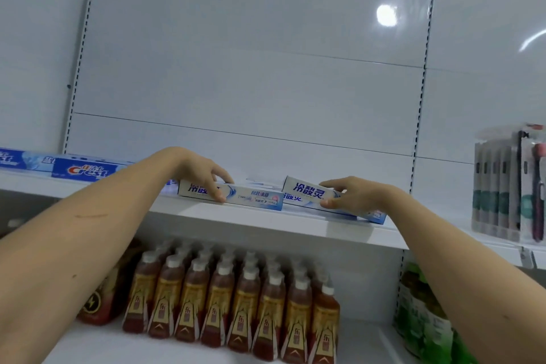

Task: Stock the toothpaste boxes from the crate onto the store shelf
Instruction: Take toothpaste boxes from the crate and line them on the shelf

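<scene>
— Toothpaste boxes, where are they?

— Two white-and-blue ones lie lengthwise near the front edge of the white store shelf. The left toothpaste box lies flat on the shelf. The right toothpaste box sits on top of another box of the same kind, tilted a little toward the shelf's front.

— And the hands?

— The left hand grips the left box near its left end: fingers curled over the top, thumb pressed on the front face. The right hand grips the right box around its middle, fingers over the top edge, thumb under the front face. Both are clamped on their boxes.

— Anything behind those boxes?

— A bit of more white packaging shows between the two hands, further back on the shelf; I cannot tell what it is.

— What else is on that shelf?

— At its left end lie blue Crest boxes, well apart from the right box and just beside the left forearm. Past the shelf's right end stand toothbrush packs.

— Below?

— Under the shelf, rows of brown bottles with white caps stand packed together. To their right is a green-labelled bottle, partly hidden by the right forearm.
</scene>
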